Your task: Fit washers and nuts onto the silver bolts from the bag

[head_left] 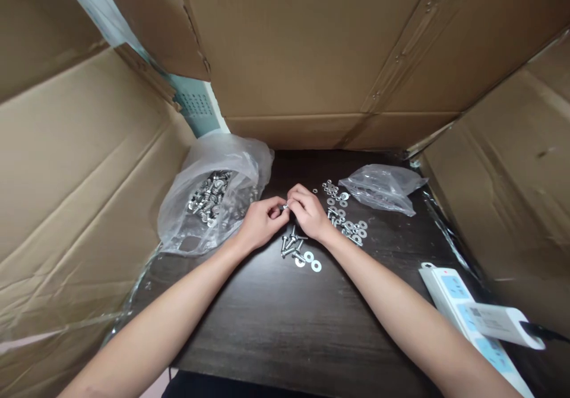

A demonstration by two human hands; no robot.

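My left hand [266, 222] and my right hand [308, 211] meet above the middle of the table, fingertips pinched together. Between them shows a small shiny metal fastener [285, 207], mostly covered, so its exact kind is unclear. Both hands are closed at it. Just below lie several bolts [291, 245] in a loose pile, with flat washers [316, 265] beside them. Right of my right hand spreads a scatter of more washers [341, 213], bolts and small nuts [329, 189].
A clear plastic bag [178, 208] full of bolts [211, 196] lies open at the left. Another clear bag [383, 187] rests at the back right. A white power strip [449, 291] with a plugged-in adapter [503, 324] sits front right. Cardboard walls [312, 47] enclose the dark table [276, 321].
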